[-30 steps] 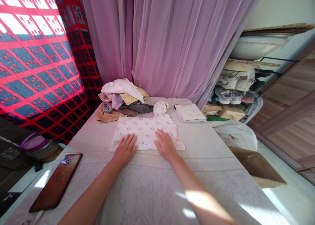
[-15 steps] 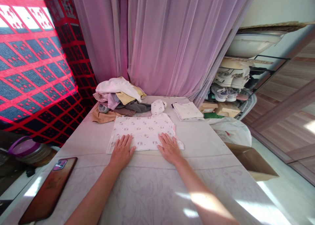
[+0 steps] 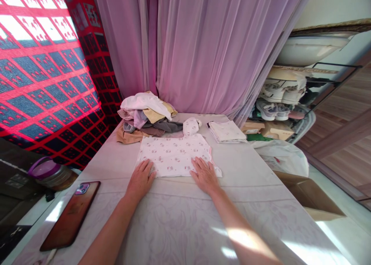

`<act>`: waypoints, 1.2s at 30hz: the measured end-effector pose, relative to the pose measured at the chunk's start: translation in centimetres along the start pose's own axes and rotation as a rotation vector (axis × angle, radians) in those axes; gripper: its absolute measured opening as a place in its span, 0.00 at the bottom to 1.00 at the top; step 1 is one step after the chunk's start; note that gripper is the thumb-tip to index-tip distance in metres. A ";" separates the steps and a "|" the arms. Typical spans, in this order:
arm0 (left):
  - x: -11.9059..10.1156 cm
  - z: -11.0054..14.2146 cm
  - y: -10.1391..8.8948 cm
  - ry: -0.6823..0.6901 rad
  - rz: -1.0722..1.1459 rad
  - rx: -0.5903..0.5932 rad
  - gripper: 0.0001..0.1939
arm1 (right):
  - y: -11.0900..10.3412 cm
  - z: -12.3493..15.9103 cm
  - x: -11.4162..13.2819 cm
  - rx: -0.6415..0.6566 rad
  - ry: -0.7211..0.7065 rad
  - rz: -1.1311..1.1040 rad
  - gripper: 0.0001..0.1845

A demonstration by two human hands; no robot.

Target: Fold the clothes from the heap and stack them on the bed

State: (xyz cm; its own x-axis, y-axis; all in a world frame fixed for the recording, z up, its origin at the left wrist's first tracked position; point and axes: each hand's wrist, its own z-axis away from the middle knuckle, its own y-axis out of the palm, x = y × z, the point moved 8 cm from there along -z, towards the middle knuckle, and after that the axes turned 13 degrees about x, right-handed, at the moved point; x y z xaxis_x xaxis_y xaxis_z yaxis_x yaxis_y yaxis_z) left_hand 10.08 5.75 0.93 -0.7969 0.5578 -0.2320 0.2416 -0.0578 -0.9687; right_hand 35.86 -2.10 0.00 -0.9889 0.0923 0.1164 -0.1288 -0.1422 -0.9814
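A small white garment (image 3: 174, 155) with a scattered print lies flat and folded on the covered table (image 3: 179, 207). Its printed sleeve or hood part (image 3: 191, 126) sticks out at the far side, bunched up. My left hand (image 3: 141, 179) rests palm down on the garment's near left corner, fingers stretched out. On the near right part lies my right hand (image 3: 205, 175), also flat with its fingers spread. Neither hand grips the cloth. To the right is a folded stack of white printed cloth (image 3: 227, 131).
Behind on the left sits a heap of mixed clothes (image 3: 145, 114). A phone (image 3: 71, 216) with a cable lies at the left edge. Purple curtains (image 3: 203, 48) hang behind. Right of the table stand a shoe rack (image 3: 290, 79) and a cardboard box (image 3: 310, 195).
My left hand has slid slightly left, toward the garment's corner. The right hand remains on the garment's right part. The whole view has shifted a little to the left.
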 end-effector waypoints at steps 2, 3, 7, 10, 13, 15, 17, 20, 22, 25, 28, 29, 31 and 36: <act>0.2 -0.4 -0.6 -0.050 0.035 0.006 0.20 | 0.1 0.0 0.0 -0.004 0.002 0.008 0.29; 0.4 -0.7 -1.0 -0.084 0.051 0.016 0.18 | 0.1 -0.1 0.0 -0.006 0.003 0.012 0.29; 1.8 -2.4 -2.6 -0.290 0.065 0.141 0.16 | 0.2 -0.2 0.0 -0.022 0.002 0.022 0.28; 2.1 -3.8 -3.2 -0.359 0.016 0.302 0.15 | 0.2 -0.2 0.0 -0.030 0.007 0.026 0.28; 1.5 -4.8 -3.8 -0.298 -0.051 0.351 0.10 | 0.0 -0.1 0.1 -0.027 0.004 0.025 0.28; 1.1 -5.0 -3.9 -0.253 -0.071 0.347 0.08 | 0.0 -0.1 0.1 -0.026 -0.001 0.023 0.28; 1.0 -4.9 -3.6 -0.235 -0.072 0.343 0.08 | 0.0 -0.1 0.0 -0.031 0.001 0.024 0.28; 1.3 -4.6 -3.4 -0.239 -0.042 0.302 0.14 | 0.1 -0.1 -0.1 -0.035 0.004 0.030 0.28; 1.5 -4.6 -3.5 -0.242 -0.014 0.284 0.18 | 0.1 -0.1 0.0 -0.038 -0.001 0.032 0.28; 1.4 -4.6 -3.8 -0.229 0.000 0.295 0.14 | 0.0 -0.1 0.0 -0.041 -0.002 0.030 0.28; 0.1 -4.1 -4.1 -0.136 0.012 0.269 0.09 | -0.1 0.0 0.1 -0.037 0.004 0.029 0.27; -0.5 -3.7 -4.0 -0.095 0.034 0.255 0.08 | -0.1 0.0 0.1 -0.036 0.006 0.029 0.27; -1.5 -2.7 -3.3 -0.033 0.103 0.246 0.07 | -0.1 0.0 0.0 -0.035 0.007 0.030 0.27; -2.2 -0.6 -1.7 -0.017 0.219 0.236 0.08 | 0.1 -0.1 -0.1 -0.035 -0.001 0.024 0.28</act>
State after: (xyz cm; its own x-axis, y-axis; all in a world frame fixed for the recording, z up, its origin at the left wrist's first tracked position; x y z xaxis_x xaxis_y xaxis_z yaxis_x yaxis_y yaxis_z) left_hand 11.81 5.11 3.12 -0.7497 0.4971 -0.4368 0.2750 -0.3664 -0.8889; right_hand 35.94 -1.99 -0.15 -0.9918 0.0883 0.0929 -0.1024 -0.1100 -0.9886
